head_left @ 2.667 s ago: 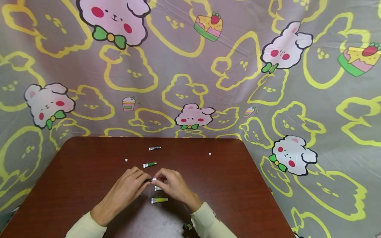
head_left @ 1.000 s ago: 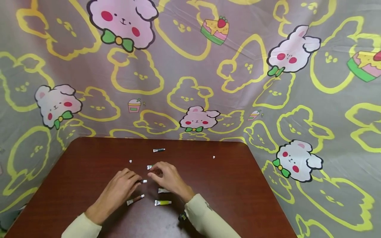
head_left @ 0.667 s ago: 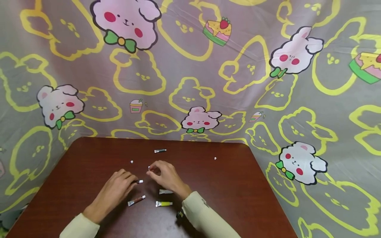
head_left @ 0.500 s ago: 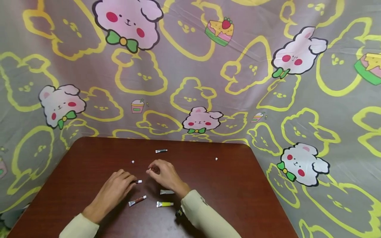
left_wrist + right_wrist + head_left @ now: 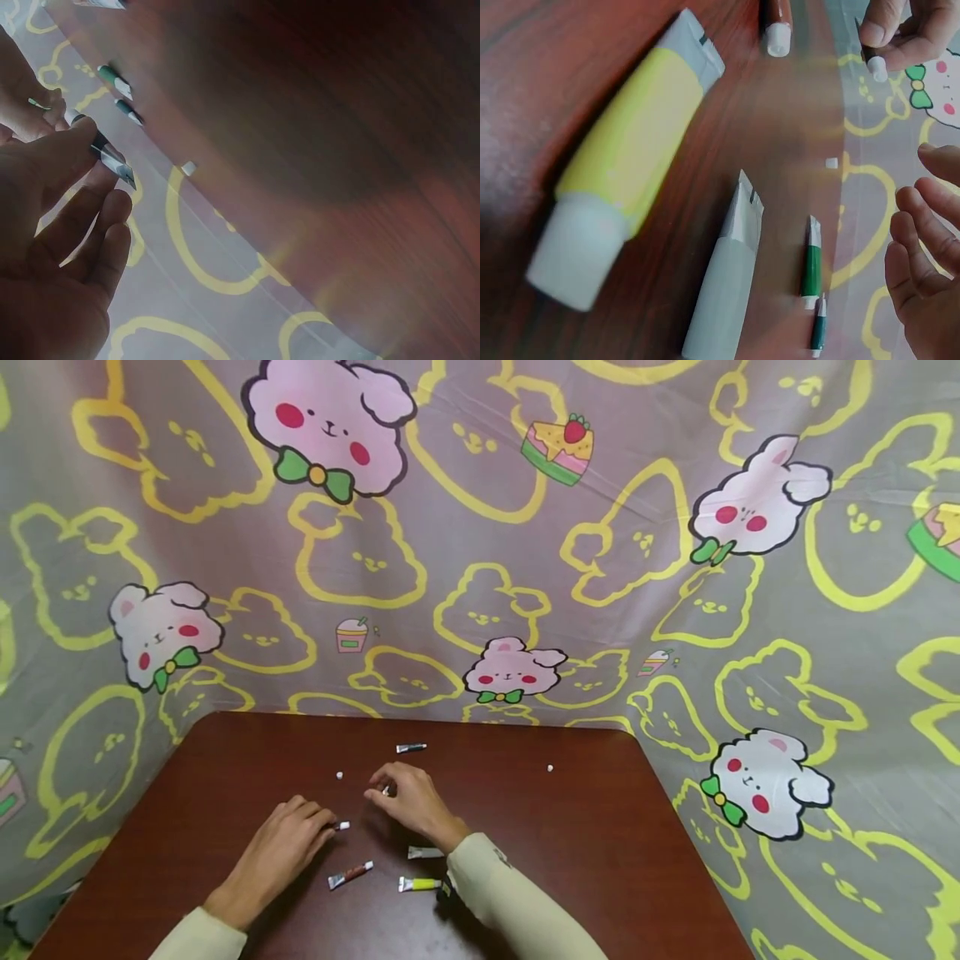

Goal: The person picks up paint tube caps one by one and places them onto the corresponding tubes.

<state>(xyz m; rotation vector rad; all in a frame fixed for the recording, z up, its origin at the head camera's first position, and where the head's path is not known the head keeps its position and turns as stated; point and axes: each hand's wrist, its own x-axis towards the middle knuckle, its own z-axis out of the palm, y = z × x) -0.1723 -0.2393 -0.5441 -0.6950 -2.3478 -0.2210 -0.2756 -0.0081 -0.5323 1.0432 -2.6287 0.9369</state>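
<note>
Now the dark tube (image 5: 111,159) is held by the left hand (image 5: 281,839) alone, pinched at its body, the white cap (image 5: 878,69) pointing toward the right hand's side. Moments ago both hands met around a white tip; since then they have parted, and the right hand (image 5: 411,797) has moved farther out, fingers relaxed and bearing nothing. That seems to leave the tube in the left hand's care. Its wall looks smooth and pliable, rounded near the cap and flattening to a silvery crimp. On the near side of the left hand lies a brown tube (image 5: 350,875); nearer than the right hand, a grey tube (image 5: 426,852) and a yellow tube (image 5: 418,884) share that wedge shape. Beyond both hands, the glossy, wood-grained tabletop (image 5: 585,860) meets creased printed cloth (image 5: 480,543).
</note>
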